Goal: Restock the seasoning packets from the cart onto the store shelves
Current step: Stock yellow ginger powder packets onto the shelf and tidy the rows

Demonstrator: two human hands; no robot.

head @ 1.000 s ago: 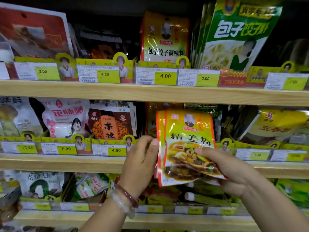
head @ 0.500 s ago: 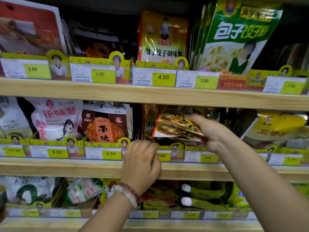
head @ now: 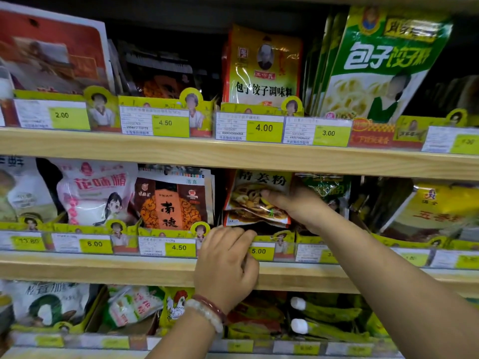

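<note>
Three wooden shelves [head: 233,156] stacked with seasoning bags. On the middle shelf, above the 5.00 price tag [head: 259,251], ginger powder packets [head: 255,200], at least two, pinched by the right hand [head: 298,206], thumb across the front. Left hand [head: 228,265] with fingers curled over the yellow tray lip [head: 272,238]; grip or mere rest impossible to tell. Two bracelets [head: 207,310] on the left wrist.

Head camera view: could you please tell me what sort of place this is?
Most likely a grocery shop's seasoning aisle: wooden shelves stacked in tiers, yellow price tags along their edges, and rows of printed seasoning packets standing behind them.
</note>
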